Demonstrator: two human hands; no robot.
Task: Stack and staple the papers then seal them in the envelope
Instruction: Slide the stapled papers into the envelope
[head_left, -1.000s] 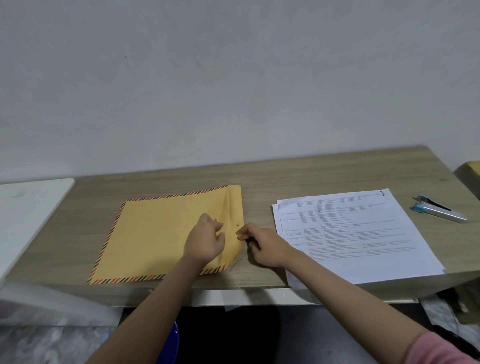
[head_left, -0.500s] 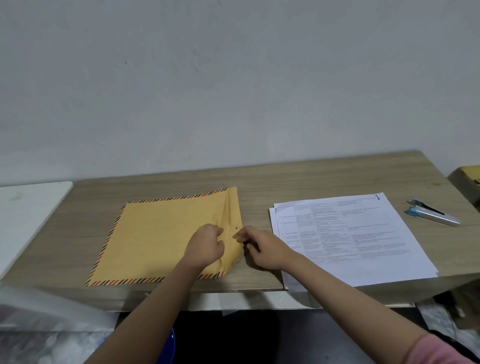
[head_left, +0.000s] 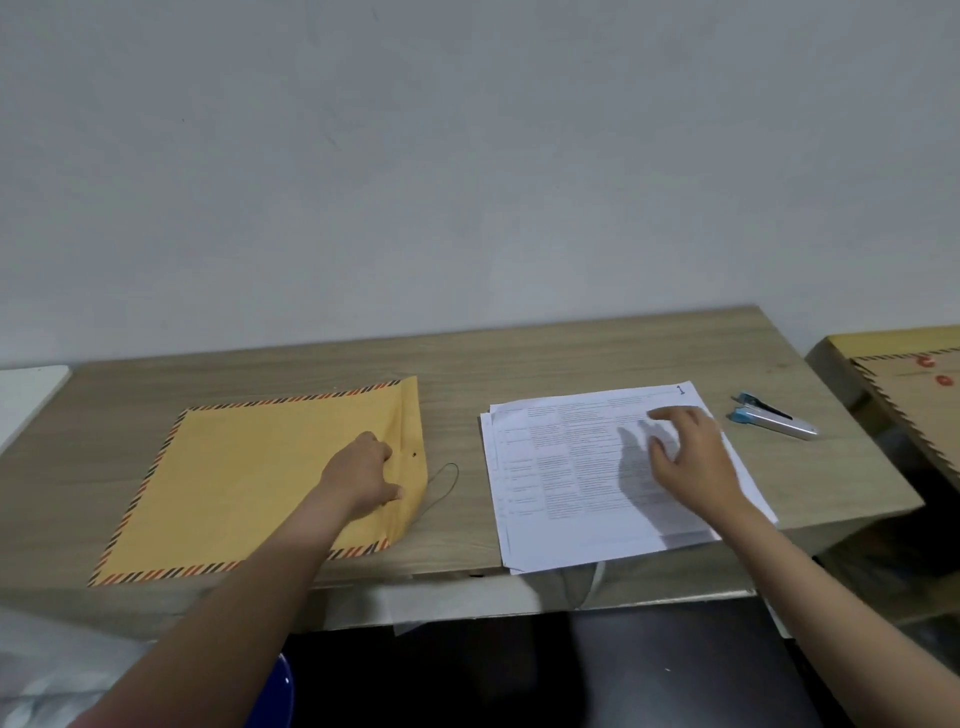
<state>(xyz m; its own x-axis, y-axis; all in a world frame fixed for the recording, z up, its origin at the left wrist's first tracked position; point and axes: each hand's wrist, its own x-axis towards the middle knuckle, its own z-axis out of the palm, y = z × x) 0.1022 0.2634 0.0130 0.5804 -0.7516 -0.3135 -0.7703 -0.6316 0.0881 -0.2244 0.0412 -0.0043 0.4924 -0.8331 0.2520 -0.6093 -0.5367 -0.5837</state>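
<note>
The left hand (head_left: 366, 475) rests on the right end of the yellow envelope (head_left: 260, 483), fingers curled at the fold of its flap and thumb lying flat; whether it pinches the flap cannot be told. The right hand (head_left: 685, 457) lies spread and relaxed, fingers apart, over the stack of papers (head_left: 566, 467), gripping nothing. The envelope, edged with red and black stripes, lies flat on the bench (head_left: 519, 358) at about 9 o'clock from the papers, its flap end towards them. A thin dark string (head_left: 447, 486) loops from the flap onto the bare wood between the two. The printed papers lie loosely fanned, their near edge overhanging the bench front. At 2 o'clock from the right hand, just past the papers, lies the blue and silver stapler (head_left: 774, 418). Further off at 3 o'clock, another striped envelope (head_left: 924, 395) rests on a separate surface.
</note>
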